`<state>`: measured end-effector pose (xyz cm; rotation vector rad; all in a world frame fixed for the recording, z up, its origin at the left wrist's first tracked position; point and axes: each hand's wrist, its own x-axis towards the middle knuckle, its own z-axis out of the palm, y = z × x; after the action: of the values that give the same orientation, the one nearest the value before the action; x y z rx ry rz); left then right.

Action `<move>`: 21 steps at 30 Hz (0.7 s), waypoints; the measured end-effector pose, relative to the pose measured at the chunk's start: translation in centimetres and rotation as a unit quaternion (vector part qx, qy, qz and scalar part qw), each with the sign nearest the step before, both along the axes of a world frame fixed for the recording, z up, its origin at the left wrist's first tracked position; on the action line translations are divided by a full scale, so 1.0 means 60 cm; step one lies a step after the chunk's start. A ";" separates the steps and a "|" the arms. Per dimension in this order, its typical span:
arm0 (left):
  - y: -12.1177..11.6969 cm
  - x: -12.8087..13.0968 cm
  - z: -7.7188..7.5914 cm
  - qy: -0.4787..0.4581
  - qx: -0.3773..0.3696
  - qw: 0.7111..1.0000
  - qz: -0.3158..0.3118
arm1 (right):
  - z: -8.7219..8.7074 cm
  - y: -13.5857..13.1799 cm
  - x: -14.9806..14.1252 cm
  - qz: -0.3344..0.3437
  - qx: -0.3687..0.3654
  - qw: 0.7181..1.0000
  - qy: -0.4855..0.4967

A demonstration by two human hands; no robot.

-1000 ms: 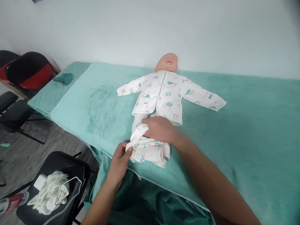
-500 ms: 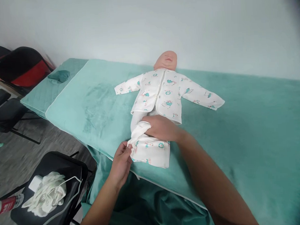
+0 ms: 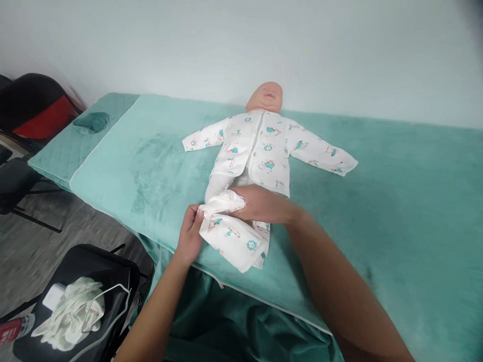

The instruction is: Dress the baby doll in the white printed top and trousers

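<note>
A baby doll (image 3: 266,97) lies on its back on the green-covered bed (image 3: 144,153), wearing a white printed jacket (image 3: 259,143). Matching baby pants (image 3: 236,240) are gathered round the lower part of its legs. My left hand (image 3: 190,234) pinches the waistband edge on the left. My right hand (image 3: 262,204) grips the bunched waistband from the other side, its fingertips partly hidden in the cloth. One pale doll leg (image 3: 220,184) shows between the jacket hem and the pants; the feet are hidden.
A black chair (image 3: 109,267) at the lower left bears a crumpled pale cloth (image 3: 77,311), a white box (image 3: 54,296) and a wire hanger (image 3: 120,287). Beside it is a red-labelled bottle (image 3: 10,331). More black chairs (image 3: 30,99) stand at the left. A white wall runs behind the bed.
My left hand has moved up, lifting the left side of the pants' waistband toward the doll's knee. The pants' lower part has swung askew. My right hand stays nearly in place.
</note>
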<state>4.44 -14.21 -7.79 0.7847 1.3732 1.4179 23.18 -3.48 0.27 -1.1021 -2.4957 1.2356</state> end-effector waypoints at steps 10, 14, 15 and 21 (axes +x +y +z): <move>0.094 0.028 0.015 -0.031 0.086 0.981 0.169 | -0.008 0.007 0.016 0.033 -0.088 0.994 0.063; 0.142 0.021 0.030 -0.086 0.089 0.972 0.202 | -0.006 0.013 0.020 0.048 -0.090 0.993 0.055; 0.149 0.021 0.033 -0.096 0.080 0.972 0.197 | -0.006 0.014 0.020 0.049 -0.088 0.993 0.055; 0.173 0.028 0.038 -0.156 0.035 0.975 0.157 | -0.004 0.011 0.013 0.047 -0.036 0.998 0.002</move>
<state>6.10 -3.83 -5.49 0.3753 1.2414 1.7596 23.93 -2.80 0.04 -1.0069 -2.5446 1.3617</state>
